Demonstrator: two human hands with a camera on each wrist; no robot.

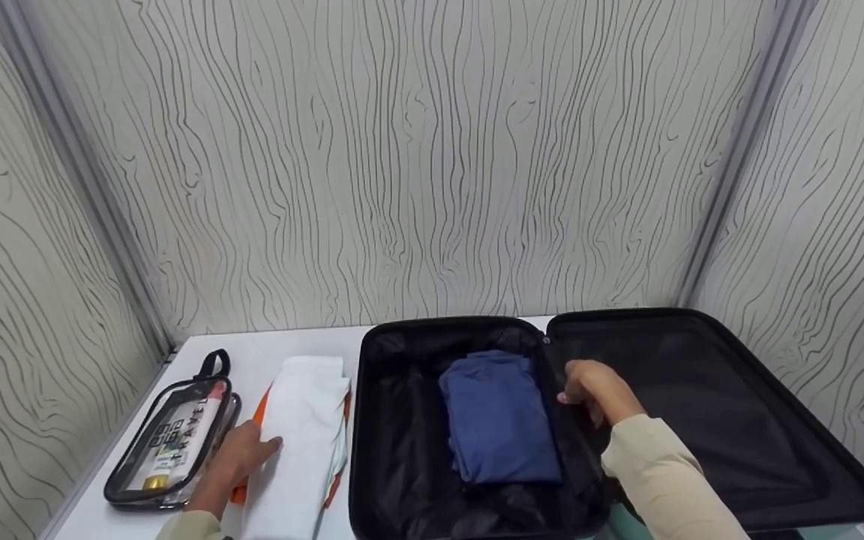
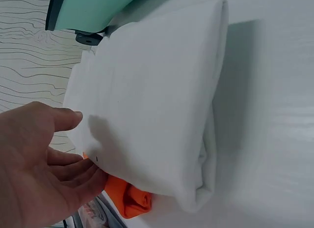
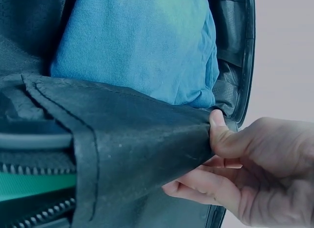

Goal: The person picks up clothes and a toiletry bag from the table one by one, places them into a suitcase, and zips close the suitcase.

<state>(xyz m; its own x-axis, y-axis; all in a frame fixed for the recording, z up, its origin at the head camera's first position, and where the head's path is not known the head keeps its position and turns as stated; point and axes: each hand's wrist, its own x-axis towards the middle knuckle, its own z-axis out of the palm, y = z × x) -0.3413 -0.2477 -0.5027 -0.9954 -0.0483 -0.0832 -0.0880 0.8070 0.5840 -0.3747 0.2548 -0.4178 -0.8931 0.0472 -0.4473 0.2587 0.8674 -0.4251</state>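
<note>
far left of table [image 1: 252, 349]: one clear pouch [image 1: 166, 442], black-trimmed, one loop at its far end; long axis from near left to far right. small items inside, count unclear.

next right: one left hand [image 1: 241, 456], thumb out over one folded white cloth [image 1: 298, 435], other fingers loosely bent at its left edge; about half open, no grip seen. white cloth lies on the table between pouch and suitcase, long axis near to far, far end leaning slightly right. orange cloth [image 1: 259, 409] shows below it at both sides; number of layers not countable.

centre to right: one suitcase, opened flat, two halves. left half [image 1: 357, 450] contains one folded blue garment [image 1: 503, 420], set toward its right side; long axis near to far, far end leaning slightly left. right half [image 1: 717, 420] shows dark lining.

at the join: one right hand [image 1: 597, 386], nearly closed, thumb above and fingers below, pinching the edge of one black flap [image 3: 137, 135]. flap lies just right of the blue garment, running near to far.
</note>
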